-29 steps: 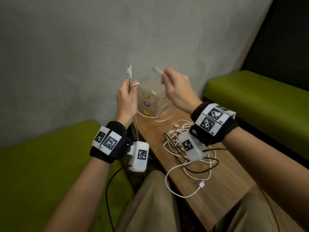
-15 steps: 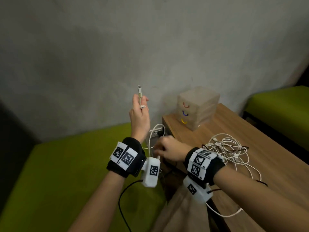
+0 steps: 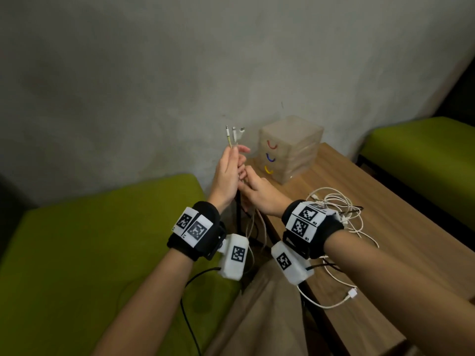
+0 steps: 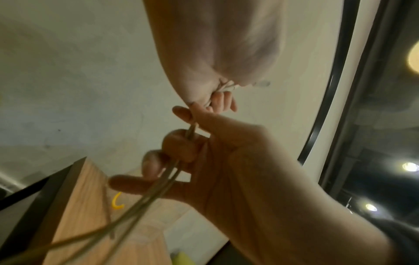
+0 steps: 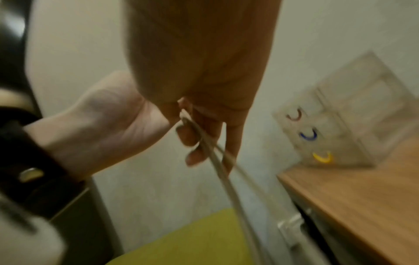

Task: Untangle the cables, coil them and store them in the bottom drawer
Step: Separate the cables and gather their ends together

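Note:
My left hand (image 3: 235,150) is raised left of the table and pinches white cables just below their connector ends (image 3: 234,133), which stick up above the fingers. My right hand (image 3: 246,181) sits directly under it, fingers curled round the same hanging cable strands (image 5: 213,157). In the left wrist view the strands (image 4: 167,179) run through the right hand's fingers (image 4: 181,143). A tangle of white and black cables (image 3: 331,209) lies on the wooden table (image 3: 385,240). The translucent drawer box (image 3: 295,140) stands at the table's back corner; its bottom drawer has a yellow handle (image 3: 268,170) and looks closed.
Green cushioned benches flank the table, one at the left (image 3: 90,240) and one at the right (image 3: 424,150). A grey wall stands close behind. One loose white plug (image 3: 352,294) lies near the table's front edge. My knees are under the wrists.
My right hand rose from low at the table's edge to just under the left hand and now grips the hanging strands. More connector ends now stand in the left hand.

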Demonstrator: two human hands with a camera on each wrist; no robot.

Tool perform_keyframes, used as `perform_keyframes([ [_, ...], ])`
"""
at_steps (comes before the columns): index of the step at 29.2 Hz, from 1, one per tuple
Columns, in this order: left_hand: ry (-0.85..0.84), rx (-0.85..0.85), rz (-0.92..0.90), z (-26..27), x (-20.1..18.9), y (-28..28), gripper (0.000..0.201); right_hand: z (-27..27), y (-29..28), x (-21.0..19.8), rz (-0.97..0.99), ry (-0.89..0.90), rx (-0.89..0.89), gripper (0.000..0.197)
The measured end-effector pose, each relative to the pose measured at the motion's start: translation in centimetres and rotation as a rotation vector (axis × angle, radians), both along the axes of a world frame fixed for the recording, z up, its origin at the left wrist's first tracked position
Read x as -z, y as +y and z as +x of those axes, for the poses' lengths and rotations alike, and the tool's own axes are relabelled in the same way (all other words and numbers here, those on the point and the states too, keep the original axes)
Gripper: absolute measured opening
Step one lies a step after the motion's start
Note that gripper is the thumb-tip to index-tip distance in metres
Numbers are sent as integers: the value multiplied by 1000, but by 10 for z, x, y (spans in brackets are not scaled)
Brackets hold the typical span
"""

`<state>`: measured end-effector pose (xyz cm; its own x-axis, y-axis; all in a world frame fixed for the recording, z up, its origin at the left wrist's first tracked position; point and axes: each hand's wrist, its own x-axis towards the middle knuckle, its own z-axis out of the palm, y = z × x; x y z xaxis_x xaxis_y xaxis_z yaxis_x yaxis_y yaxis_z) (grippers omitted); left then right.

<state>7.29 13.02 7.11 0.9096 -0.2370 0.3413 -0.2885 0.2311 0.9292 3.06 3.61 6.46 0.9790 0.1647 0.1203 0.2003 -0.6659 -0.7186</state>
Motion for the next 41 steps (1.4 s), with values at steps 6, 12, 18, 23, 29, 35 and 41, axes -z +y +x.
perform_keyframes([
  [6, -136, -85, 294, -6, 10, 1, 27, 11, -13, -23, 339, -157, 129, 47],
  [12, -82, 116, 408, -28, 14, -26, 29, 4, -31, -20, 99, -259, 50, 23],
  [18, -46, 128, 396, -40, 39, -69, 23, -28, -80, -3, 58, -124, 171, 36],
  [23, -120, 285, 549, -46, 60, -92, 34, -68, -123, 28, -225, 222, 297, 19],
  [29, -155, 287, 659, -67, 70, -100, 28, -94, -106, 60, -416, 928, -52, 33],
  [35, -94, 341, 661, -79, 79, -95, 25, -108, -91, 69, -1006, 829, -320, 45],
  [41, -109, 374, 710, -82, 77, -97, 25, -110, -101, 71, -816, 654, -224, 23],
])
